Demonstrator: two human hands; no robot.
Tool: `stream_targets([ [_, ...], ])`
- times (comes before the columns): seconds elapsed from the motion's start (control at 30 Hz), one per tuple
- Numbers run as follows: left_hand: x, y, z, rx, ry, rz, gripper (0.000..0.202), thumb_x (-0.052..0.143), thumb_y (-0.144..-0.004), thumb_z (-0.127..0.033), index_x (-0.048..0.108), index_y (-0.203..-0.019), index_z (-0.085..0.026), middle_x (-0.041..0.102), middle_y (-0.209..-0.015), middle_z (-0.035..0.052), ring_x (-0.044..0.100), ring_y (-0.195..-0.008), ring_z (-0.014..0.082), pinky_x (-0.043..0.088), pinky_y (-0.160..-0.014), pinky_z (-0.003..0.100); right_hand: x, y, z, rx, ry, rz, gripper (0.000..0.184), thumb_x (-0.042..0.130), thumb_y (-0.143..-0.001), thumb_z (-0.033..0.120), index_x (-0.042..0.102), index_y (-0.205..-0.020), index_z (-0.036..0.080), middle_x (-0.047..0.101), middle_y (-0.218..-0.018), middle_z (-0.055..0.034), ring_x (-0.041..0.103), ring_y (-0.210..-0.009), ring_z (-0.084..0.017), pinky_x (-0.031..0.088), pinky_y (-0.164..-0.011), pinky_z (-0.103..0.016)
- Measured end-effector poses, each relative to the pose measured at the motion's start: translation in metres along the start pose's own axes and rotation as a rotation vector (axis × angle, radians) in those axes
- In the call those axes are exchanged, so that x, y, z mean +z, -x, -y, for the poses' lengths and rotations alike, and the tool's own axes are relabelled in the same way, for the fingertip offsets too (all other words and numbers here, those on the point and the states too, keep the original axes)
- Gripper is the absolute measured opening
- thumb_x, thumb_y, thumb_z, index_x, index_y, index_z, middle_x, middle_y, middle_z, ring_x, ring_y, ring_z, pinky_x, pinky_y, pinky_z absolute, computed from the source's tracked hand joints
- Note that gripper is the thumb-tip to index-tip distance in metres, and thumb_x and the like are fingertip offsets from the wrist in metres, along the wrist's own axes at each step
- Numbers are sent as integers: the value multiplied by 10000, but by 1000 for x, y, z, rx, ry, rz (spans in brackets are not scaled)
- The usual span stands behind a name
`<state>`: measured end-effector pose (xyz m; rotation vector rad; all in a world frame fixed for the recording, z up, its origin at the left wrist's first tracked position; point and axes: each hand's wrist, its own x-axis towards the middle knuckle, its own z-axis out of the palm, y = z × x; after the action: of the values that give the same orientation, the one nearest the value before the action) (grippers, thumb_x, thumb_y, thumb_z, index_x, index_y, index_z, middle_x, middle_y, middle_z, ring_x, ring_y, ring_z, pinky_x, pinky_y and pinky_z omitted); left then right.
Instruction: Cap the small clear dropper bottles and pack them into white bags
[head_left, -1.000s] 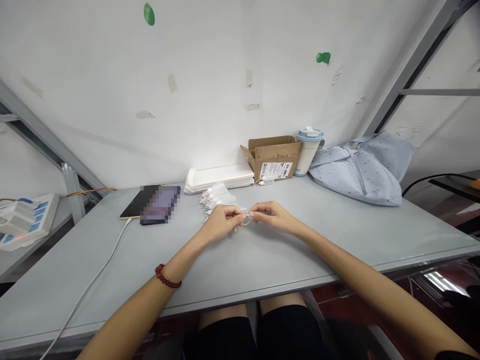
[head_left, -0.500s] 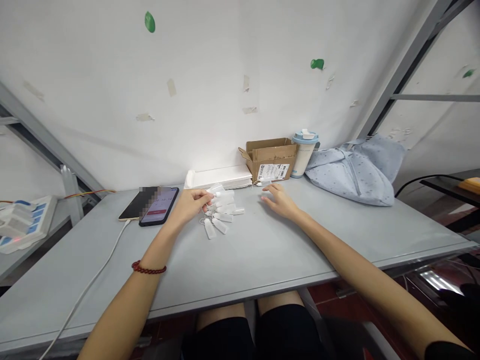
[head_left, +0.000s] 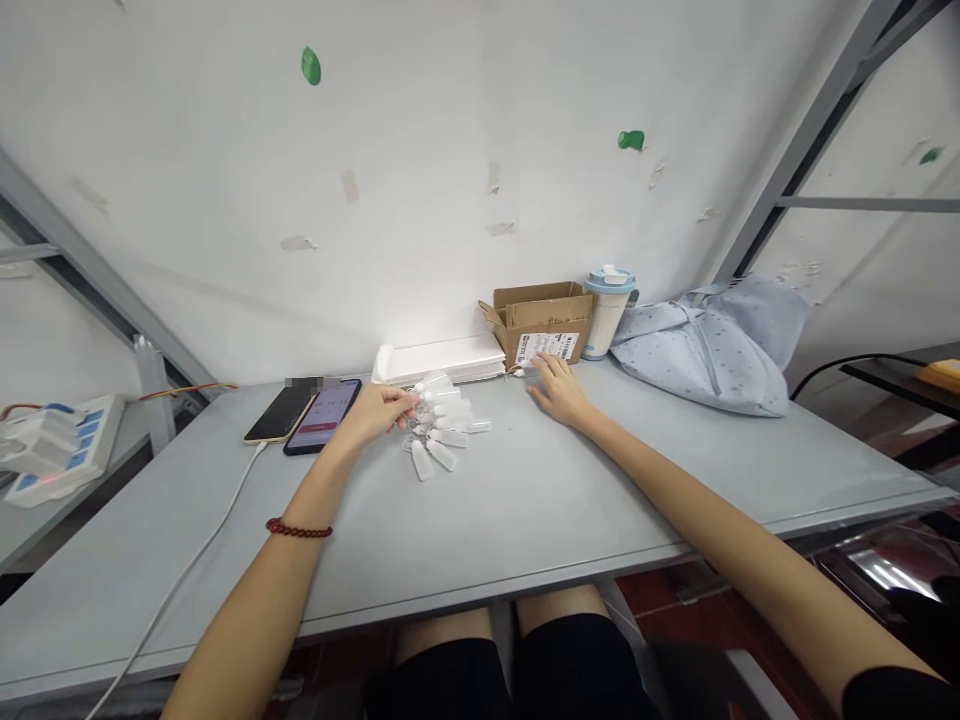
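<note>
My left hand rests on the grey table with its fingers pinched on the edge of a bunch of small white plastic tags on strings. My right hand reaches far forward, fingers stretched out, touching a small white piece at the foot of the open cardboard box. A red bead bracelet sits on my left wrist.
Two phones lie at the left, one with a white cable trailing to the table's front edge. A stack of white trays lies against the wall. A cup with a blue lid and a light blue bag stand right of the box. A power strip sits far left.
My hands have come apart from the middle of the table. The left went to the bunch of tags. The right reached forward to the foot of the cardboard box.
</note>
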<state>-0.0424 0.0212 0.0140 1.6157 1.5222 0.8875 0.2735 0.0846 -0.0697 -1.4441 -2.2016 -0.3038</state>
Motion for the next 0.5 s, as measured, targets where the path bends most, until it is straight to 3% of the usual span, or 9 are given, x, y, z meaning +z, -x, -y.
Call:
stream_targets([
  [0.2,-1,-3,5,1,-11,-25,317,638,-657,-437,634,-587,-129,637,-619,53,497,-478,105,344,-420,208,2,-9,0,38,65,11,453,446,-861,322,470,-1255,100,483,-1253,-191,384,-1148,-328,333,-914,-433],
  [0.5,4,4,-4,99,-238,-226,290,529,-763,-392,622,-638,-147,617,-538,0,506,-453,115,361,-497,228,7,-8,-7,116,10,-6,321,386,-877,190,575,-1120,99,582,-1094,-189,471,-1016,-302,351,-814,-388],
])
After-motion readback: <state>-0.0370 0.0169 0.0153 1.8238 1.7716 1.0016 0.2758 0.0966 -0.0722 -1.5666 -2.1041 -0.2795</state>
